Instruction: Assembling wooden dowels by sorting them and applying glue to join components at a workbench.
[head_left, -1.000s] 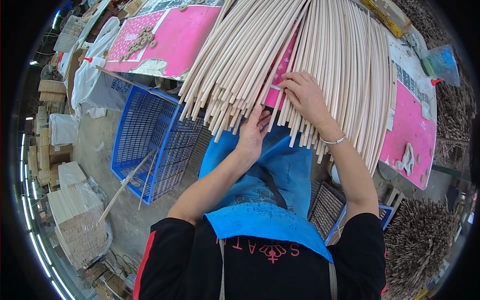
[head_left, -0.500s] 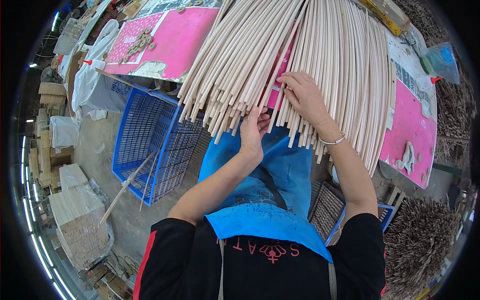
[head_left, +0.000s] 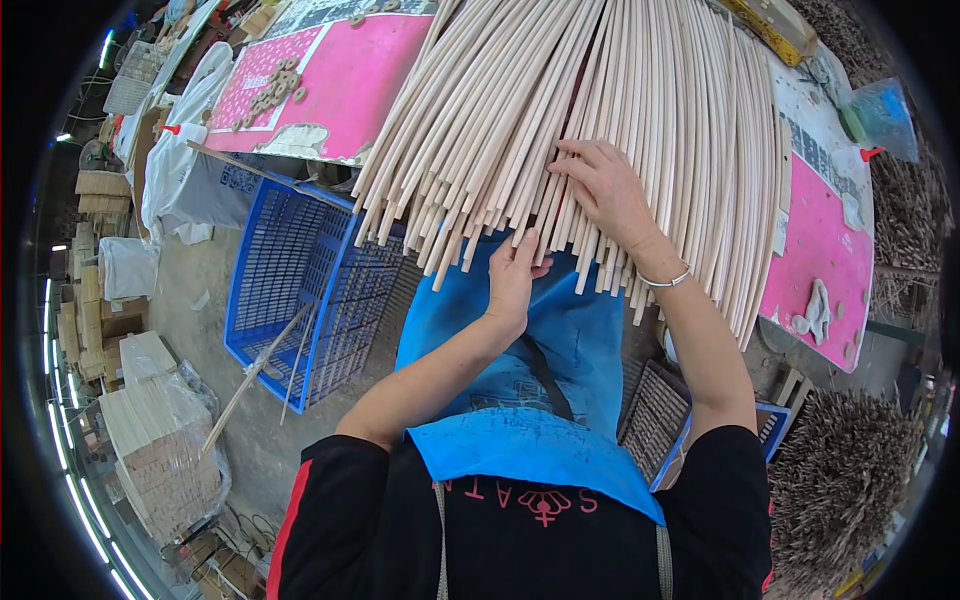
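Observation:
A wide spread of pale wooden rods (head_left: pixel 480 130) lies across the table, their near ends sticking out past its front edge. At those ends, near the middle, my left hand (head_left: pixel 512 285) pinches a rod end, thumb on top and the other fingers partly hidden beneath. My right hand (head_left: pixel 608 198) rests on top of the right-hand rods, its fingers stretched toward the narrow dark gap between the two groups. It grips nothing that I can see. Below the rods hangs my blue apron (head_left: pixel 520 440).
The table's pink top (head_left: pixel 350 90) carries several small round rings (head_left: pixel 272 92) at left and a pale glove (head_left: pixel 817 312) at right. A blue plastic crate (head_left: pixel 300 290) stands on the floor at left. Bundles of thin dark sticks (head_left: pixel 840 480) stand at lower right.
The pink gap between the two groups of rods has narrowed as rods shifted into it. My left hand has moved slightly right, its thumb now on a rod end. My right hand has barely moved.

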